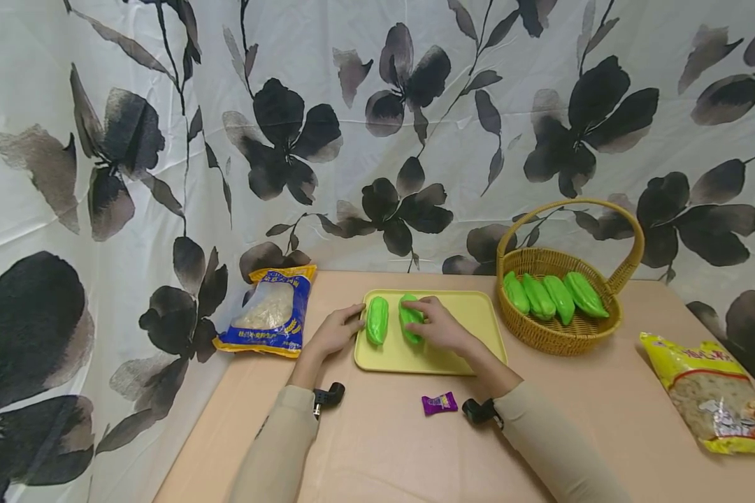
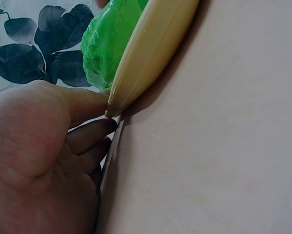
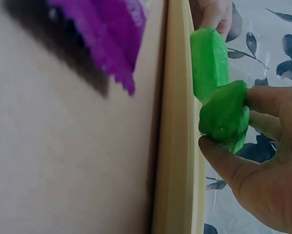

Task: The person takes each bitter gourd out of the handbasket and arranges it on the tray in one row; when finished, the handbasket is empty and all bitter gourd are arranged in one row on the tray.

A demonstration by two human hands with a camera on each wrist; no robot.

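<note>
My left hand [image 1: 335, 332] is at the left edge of the yellow tray [image 1: 384, 360], its thumb and fingers pinching the rim in the left wrist view. Just inside that edge lies a glossy green pepper [image 1: 377, 321], lengthwise. A second green pepper [image 3: 223, 114] is between the thumb and fingers of my right hand [image 1: 443, 327], which grips it from the right over the middle of the tray. Part of this pepper is hidden by the fingers in the head view.
Several similar green peppers lie in a wicker basket [image 1: 560, 344] with a tall handle, right of the tray. A purple-wrapped candy [image 1: 439, 404] sits in front of the tray. A blue-and-yellow bag [image 1: 267, 311] stands left, a yellow bag [image 1: 714, 391] far right. Floral cloth [image 1: 365, 161] hangs behind.
</note>
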